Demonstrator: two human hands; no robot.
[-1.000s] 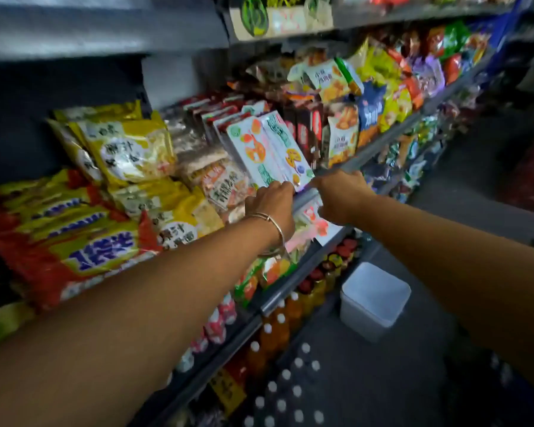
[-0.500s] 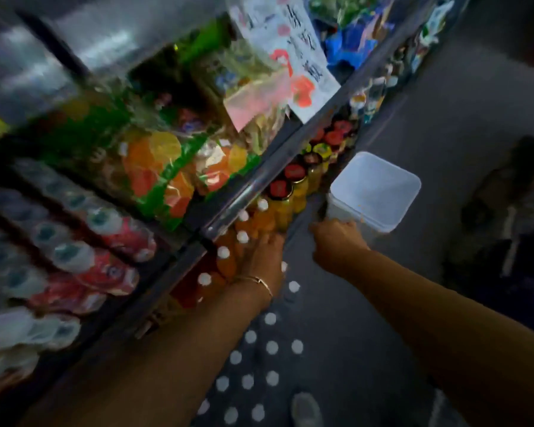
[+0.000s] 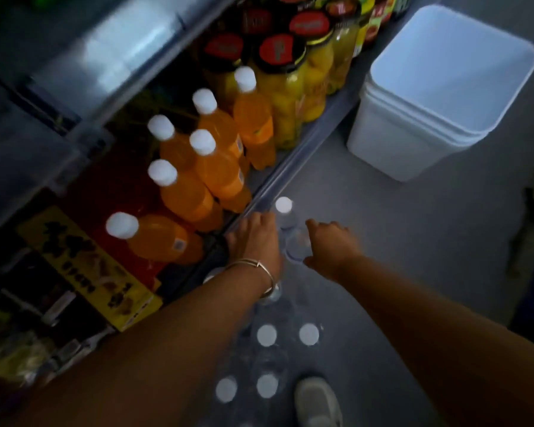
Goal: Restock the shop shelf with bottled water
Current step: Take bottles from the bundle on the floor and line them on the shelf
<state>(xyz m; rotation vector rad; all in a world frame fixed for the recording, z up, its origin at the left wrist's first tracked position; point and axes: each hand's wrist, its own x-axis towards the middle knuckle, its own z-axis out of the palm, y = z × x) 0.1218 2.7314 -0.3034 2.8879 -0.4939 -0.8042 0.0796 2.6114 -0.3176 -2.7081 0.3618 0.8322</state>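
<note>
While both hands reached down to the grey floor point(image 3: 398, 257) beside the bottom shelf point(image 3: 293, 155) of orange drinks point(image 3: 219, 167), the left hand point(image 3: 255, 238) and right hand point(image 3: 332, 246) flanked one white-capped water bottle point(image 3: 285, 215), fingers curled against it, though any firm grasp could not be told.

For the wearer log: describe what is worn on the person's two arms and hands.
Both forearms are bare, with no sleeves in view and no gloves on either hand. The left hand has a thin metal bangle round its wrist, a slim band that looks silvery or pale gold in the dim light. The right hand and its wrist carry nothing visible. No rings can be made out on the fingers.
</note>
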